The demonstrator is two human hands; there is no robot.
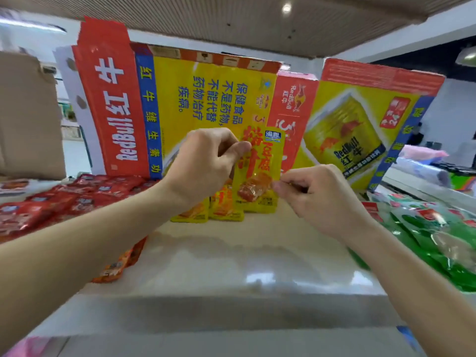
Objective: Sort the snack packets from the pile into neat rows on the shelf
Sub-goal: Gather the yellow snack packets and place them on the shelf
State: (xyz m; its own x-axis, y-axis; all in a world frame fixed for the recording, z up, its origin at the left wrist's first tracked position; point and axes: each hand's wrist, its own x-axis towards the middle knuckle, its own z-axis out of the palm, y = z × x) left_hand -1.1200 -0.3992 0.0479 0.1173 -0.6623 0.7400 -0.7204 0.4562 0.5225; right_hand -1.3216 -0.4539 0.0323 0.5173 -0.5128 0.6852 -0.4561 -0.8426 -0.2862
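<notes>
Yellow packets: three, in a row at the back of the shelf (231,253). Two standing packets (226,211) are untouched. The third packet (260,176) is upright beside them — my left grip (206,163) pinches its upper edge, my right grip (316,197) its right edge.

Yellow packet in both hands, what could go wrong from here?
The yellow packet is only pinched at its edges by the left hand and right hand, so it might slip. Setting it down could knock over the short row of yellow packets standing before the cardboard boxes.
</notes>
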